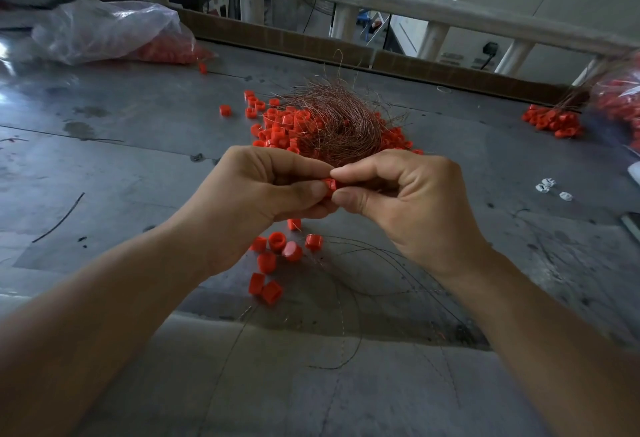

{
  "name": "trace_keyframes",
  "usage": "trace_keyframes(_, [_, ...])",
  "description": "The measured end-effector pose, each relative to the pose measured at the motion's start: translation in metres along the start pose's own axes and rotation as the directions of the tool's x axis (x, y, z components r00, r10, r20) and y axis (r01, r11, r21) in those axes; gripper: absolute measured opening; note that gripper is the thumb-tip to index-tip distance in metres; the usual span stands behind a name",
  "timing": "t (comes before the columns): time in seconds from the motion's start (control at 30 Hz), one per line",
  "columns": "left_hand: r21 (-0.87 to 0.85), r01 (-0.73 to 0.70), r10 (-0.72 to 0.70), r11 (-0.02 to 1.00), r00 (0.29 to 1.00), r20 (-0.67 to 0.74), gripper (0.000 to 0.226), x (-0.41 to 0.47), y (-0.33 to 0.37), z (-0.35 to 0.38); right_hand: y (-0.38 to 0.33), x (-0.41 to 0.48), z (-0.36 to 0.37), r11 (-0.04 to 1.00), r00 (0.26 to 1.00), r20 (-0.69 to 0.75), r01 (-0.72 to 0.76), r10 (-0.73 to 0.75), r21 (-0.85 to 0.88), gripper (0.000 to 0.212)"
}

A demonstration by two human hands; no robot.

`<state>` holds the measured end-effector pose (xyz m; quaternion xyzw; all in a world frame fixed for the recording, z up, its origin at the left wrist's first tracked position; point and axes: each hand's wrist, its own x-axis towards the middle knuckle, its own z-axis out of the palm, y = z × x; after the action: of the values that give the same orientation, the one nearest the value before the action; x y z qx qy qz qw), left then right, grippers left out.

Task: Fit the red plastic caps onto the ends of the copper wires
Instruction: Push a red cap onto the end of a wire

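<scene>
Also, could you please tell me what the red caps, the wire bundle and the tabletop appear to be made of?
Red caps: moulded plastic, slightly glossy; uniform colour with soft highlights.
Wire bundle: fine bare-looking copper, reddish metallic sheen; any coating cannot be told.
Tabletop: probably sheet metal, dull grey, given straight seams and stains, though painted board is possible.

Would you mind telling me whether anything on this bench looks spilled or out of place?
Yes. Red caps lie scattered loose on the table around the copper wire tangle, not in a container, and one stray cap sits alone beside the plastic bag. A few small white pieces at the right look odd among the red.
</scene>
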<state>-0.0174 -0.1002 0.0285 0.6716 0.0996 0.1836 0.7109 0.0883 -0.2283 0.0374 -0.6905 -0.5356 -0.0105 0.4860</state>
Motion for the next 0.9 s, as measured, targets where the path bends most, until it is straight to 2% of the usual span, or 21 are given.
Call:
trace_keyframes(0.5, [-0.114, 0.037, -0.033, 0.993, 0.999, 0.041, 0.018, -0.0066, 0.0006, 0.0011, -0.004, -0.0044, 0.0049, 0.998, 0.995, -0.082, 0.062, -0.063, -0.018, 0.019])
trace_keyframes(0.73, [-0.097, 0.049, -0.042, 0.994, 0.996, 0.073, 0.021, -0.0052, 0.0012, 0.0003, -0.0022, -0.0016, 0.0016, 0.995, 0.995, -0.032, 0.089, -0.09, -0.039, 0.021])
trace_keyframes(0.9, [-0.119, 0.082, -0.064, 0.989, 0.987, 0.15, 0.026, -0.0049, 0.0017, -0.0013, -0.0013, 0.0004, -0.0029, 0.993, 0.994, 0.024, 0.11, -0.111, 0.033, 0.022])
